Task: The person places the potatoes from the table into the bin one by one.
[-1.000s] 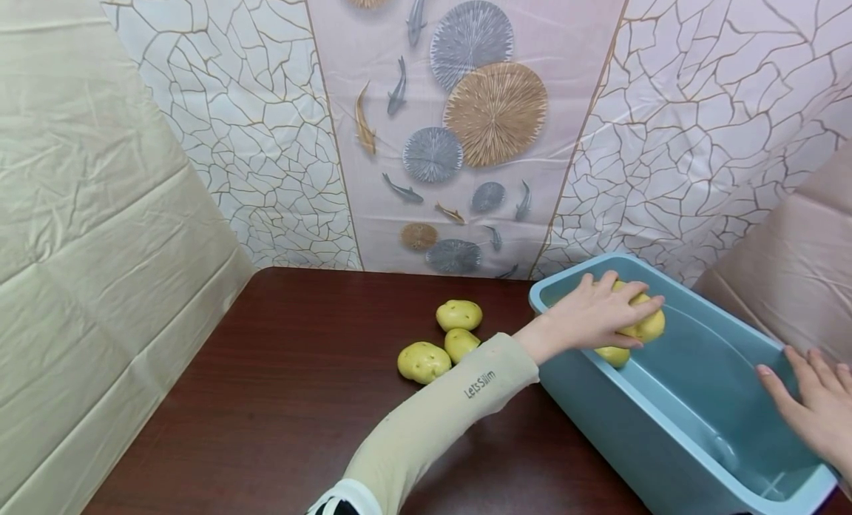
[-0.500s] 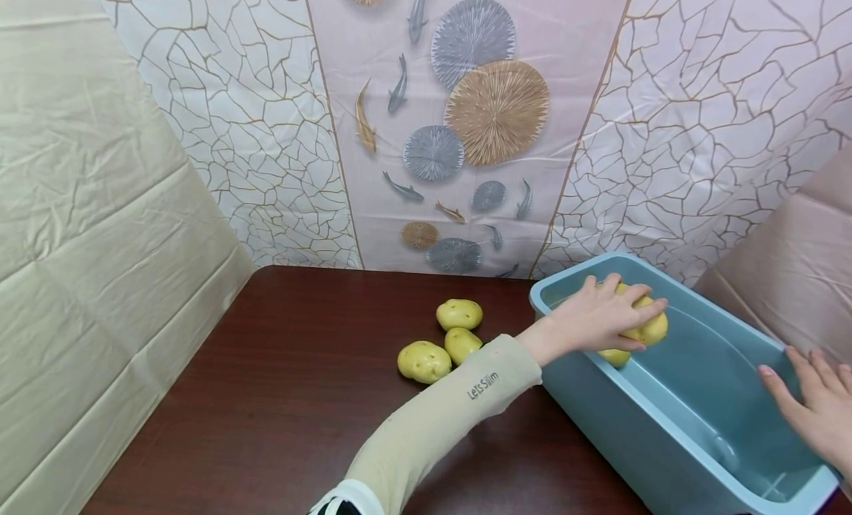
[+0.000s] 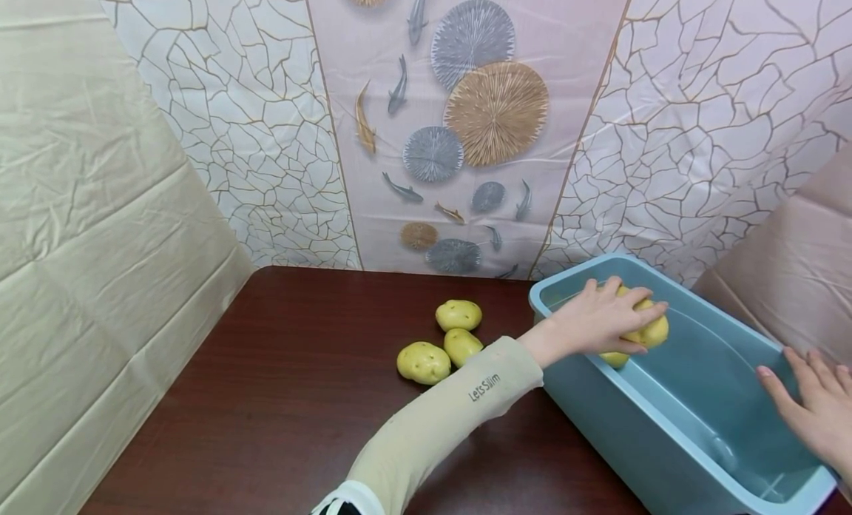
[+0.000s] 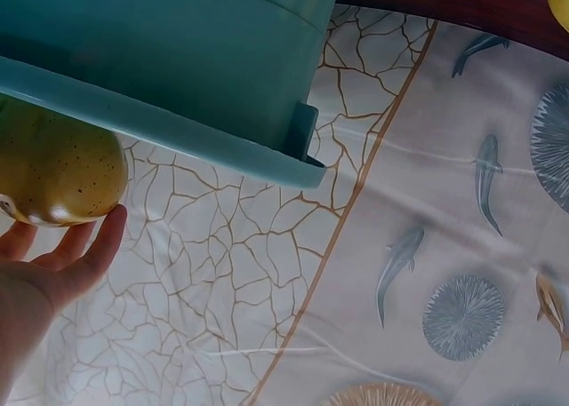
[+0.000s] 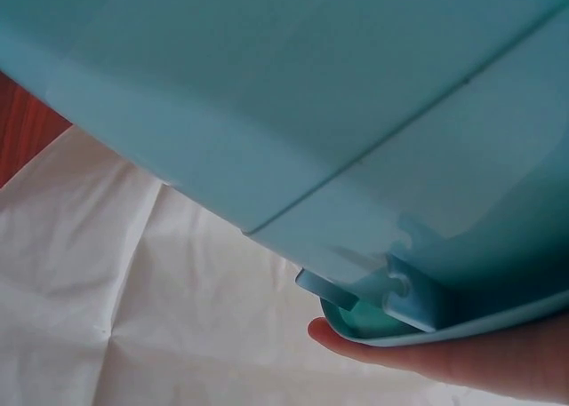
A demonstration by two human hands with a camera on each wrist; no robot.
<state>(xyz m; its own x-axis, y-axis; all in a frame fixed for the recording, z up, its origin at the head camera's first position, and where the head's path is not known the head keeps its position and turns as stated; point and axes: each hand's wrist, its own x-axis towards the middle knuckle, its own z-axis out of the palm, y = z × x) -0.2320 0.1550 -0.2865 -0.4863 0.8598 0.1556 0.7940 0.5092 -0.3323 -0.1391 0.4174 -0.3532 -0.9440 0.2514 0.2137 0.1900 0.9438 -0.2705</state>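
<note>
My left hand (image 3: 602, 321) reaches across to the blue plastic bin (image 3: 672, 445) and grips a yellow potato (image 3: 655, 331) at the bin's far left end, near rim height. Partly hidden under that hand, another potato (image 3: 615, 359) shows inside the bin. In the left wrist view, fingers curve round the speckled potato (image 4: 62, 171) beside the bin's rim. On the bin's right rim rests my right hand (image 3: 815, 408), its fingers spread and holding nothing. The right wrist view shows part of this hand (image 5: 471, 362) along the rim's edge.
Three more potatoes lie on the dark red-brown table left of the bin: one at the back (image 3: 459, 316), one in the middle (image 3: 461, 345) and one at the left (image 3: 424, 362). Patterned cloth hangs behind the table, and a cream cloth (image 3: 86, 241) stands at the left.
My left hand, with the potato in its grip, has shifted very slightly to the right and down. The right hand and the potatoes on the table stay in place.
</note>
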